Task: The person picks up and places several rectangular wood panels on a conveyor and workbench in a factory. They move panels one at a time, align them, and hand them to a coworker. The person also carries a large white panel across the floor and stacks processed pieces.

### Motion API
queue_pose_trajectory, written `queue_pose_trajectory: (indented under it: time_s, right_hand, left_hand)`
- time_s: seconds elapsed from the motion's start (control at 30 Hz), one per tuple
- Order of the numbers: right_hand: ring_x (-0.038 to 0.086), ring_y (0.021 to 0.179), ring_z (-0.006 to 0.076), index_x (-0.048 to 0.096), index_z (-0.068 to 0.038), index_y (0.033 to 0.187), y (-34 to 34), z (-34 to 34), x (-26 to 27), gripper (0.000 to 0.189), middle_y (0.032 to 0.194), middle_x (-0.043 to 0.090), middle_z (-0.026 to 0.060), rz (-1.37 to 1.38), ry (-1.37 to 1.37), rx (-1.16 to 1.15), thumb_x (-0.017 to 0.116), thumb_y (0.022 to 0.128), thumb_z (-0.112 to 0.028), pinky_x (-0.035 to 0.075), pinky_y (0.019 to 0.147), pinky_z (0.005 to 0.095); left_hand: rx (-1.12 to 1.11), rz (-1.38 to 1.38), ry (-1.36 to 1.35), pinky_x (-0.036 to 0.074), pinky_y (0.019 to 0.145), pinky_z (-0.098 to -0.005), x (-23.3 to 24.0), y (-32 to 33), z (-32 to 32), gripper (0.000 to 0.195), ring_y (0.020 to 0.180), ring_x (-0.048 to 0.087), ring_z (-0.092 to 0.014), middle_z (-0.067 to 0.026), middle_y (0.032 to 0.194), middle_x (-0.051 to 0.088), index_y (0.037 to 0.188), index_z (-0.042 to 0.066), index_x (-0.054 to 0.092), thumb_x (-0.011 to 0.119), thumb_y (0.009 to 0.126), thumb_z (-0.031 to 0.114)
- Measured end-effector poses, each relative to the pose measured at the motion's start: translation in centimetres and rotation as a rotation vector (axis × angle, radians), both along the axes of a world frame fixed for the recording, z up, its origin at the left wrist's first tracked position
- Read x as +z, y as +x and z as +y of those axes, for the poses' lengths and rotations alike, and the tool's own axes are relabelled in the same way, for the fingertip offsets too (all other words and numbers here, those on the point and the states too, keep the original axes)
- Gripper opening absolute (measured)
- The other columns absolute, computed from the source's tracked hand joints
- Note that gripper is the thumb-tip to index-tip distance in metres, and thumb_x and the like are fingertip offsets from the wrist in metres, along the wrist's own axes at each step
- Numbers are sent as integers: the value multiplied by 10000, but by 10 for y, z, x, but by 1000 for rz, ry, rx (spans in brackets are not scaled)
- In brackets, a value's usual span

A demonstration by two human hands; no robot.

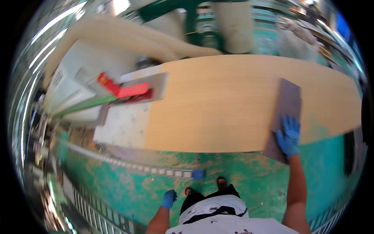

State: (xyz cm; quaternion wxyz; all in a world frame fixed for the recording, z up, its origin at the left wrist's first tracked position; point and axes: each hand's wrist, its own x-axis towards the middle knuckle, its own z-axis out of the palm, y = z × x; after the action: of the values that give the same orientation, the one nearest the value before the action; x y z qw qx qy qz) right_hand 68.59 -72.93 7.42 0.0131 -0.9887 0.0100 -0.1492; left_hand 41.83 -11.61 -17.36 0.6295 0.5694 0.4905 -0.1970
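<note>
My right hand [289, 136], in a blue glove, lies flat on a long dark grey-brown board [289, 96]. Its palm is down, with the thumb apart from the fingers. The board rests across the right part of a wood-grain tabletop [210, 102], and its near end juts past the front edge. My left hand [169, 199], also in a blue glove, hangs low beside my body, away from the table. Its fingers look curled; the palm side is hidden, and nothing held is visible.
At left stands a woodworking machine with red guards [133, 90], a green bar [84, 106] and a pale hose [117, 32]. A segmented strip with a blue end [198, 174] runs low over the green floor [248, 178]. A filled plastic bag [296, 44] sits behind the table.
</note>
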Motion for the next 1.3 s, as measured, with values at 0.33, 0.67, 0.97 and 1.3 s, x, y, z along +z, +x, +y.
queue_pose_trajectory:
  time_s: [0.33,0.67,0.97,1.3]
  right_hand:
    - [256,1423,394,394,-68,1451,12,27,32,643,1502,348,209,-76,122,91,592,851,-188,198,1157,500]
    - [311,1385,433,479,-49,1377,6,291,2,623,1453,401,246,59,321,275,632,811,-259,194,1146,532]
    - [373,1351,425,547,-70,1319,2,289,-6,569,1416,464,211,-48,299,271,636,813,-315,225,1135,546]
    - [324,1396,312,310,-8,1463,-27,324,18,707,1488,367,190,192,1486,335,636,906,-295,223,1157,402]
  left_hand:
    - [439,-558,1404,334,1093,-391,185,53,201,508,1311,436,-320,-243,1404,459,1366,-89,422,507,966,212]
    - [-396,-263,1459,185,1139,-510,261,288,274,1021,1412,190,-461,-273,1506,279,1490,56,271,627,746,657]
    - [-591,-377,1351,317,1027,-496,260,326,172,1012,1187,433,-436,-265,1287,453,1461,36,301,702,680,539]
    - [-187,-649,-445,482,841,-318,281,264,-27,497,927,618,-212,-78,1008,636,1295,63,520,600,920,379]
